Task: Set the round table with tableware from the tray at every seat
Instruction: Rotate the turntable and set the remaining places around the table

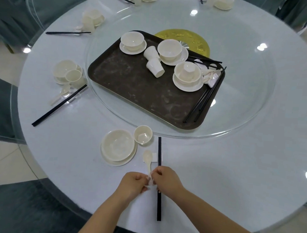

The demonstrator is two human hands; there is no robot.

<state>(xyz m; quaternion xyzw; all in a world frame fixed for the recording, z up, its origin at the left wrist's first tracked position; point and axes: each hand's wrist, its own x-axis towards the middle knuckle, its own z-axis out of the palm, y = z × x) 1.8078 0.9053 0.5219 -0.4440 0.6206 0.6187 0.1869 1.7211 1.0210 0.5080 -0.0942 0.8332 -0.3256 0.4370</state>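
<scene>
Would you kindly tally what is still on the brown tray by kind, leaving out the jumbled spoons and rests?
Bowls on saucers: 3
Saucers: 3
Cups: 3, two lying, one in the nearest bowl
Total: 9

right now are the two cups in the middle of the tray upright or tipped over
Tipped over. Both cups lie on their sides on the tray, between the bowl sets, one against the other.
</scene>
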